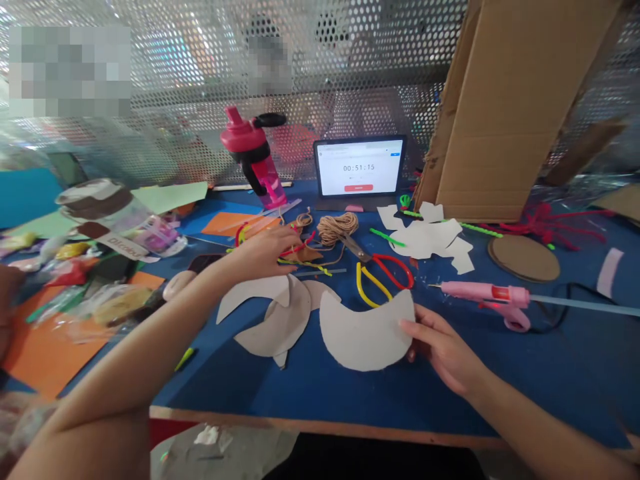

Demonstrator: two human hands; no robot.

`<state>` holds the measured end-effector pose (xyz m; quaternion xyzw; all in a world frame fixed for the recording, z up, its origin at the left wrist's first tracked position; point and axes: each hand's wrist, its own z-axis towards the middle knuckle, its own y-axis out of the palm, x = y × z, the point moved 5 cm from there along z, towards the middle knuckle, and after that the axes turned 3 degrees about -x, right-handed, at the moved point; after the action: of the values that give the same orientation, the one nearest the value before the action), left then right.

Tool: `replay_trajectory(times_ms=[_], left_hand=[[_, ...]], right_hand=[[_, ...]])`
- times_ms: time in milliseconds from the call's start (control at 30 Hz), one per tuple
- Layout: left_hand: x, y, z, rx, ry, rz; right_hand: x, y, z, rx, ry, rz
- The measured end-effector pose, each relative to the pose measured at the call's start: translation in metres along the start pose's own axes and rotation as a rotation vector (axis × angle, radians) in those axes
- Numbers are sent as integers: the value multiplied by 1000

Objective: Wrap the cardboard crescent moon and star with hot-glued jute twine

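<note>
My right hand (pixel 447 350) pinches the right end of a crescent-shaped piece of white card (pixel 367 337), thumb on top, and holds it tilted up over the table. Farther back, my left hand (pixel 267 250) is down among coloured pipe cleaners (pixel 243 233); its fingers are curled and their tips are partly hidden, so whatever they grip cannot be made out. Other cut card pieces (pixel 295 313) lie overlapping between the hands. Scissors (pixel 373 267) with one red and one yellow handle rest just behind the held card. A ball of twine (pixel 335 229) sits right of my left hand.
A pink glue gun (pixel 490 293) with its cord lies at right, near round cardboard discs (pixel 524 258). White card scraps (pixel 427 237) lie behind the scissors. A pink bottle (pixel 255 160), a tablet (pixel 361 167) and tall cardboard (pixel 505 107) stand at the back. Bags and paper (pixel 60 353) crowd the left.
</note>
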<state>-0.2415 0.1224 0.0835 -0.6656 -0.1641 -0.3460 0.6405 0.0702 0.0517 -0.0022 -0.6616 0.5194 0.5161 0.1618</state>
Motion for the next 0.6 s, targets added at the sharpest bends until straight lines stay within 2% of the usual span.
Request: replay_trajectory(times_ms=[67, 133, 267, 400, 600], left_hand=[[0, 18, 1, -72, 43, 112], [-3, 31, -1, -91, 70, 210], [-10, 36, -6, -69, 104, 355], [-1, 16, -5, 27, 127, 421], [25, -48, 14, 327, 41, 382]], right_hand=[[-1, -1, 0, 5, -6, 5], [-2, -1, 0, 9, -8, 7], [-2, 0, 0, 8, -9, 3], [-3, 0, 1, 4, -16, 4], [-2, -1, 2, 15, -23, -4]])
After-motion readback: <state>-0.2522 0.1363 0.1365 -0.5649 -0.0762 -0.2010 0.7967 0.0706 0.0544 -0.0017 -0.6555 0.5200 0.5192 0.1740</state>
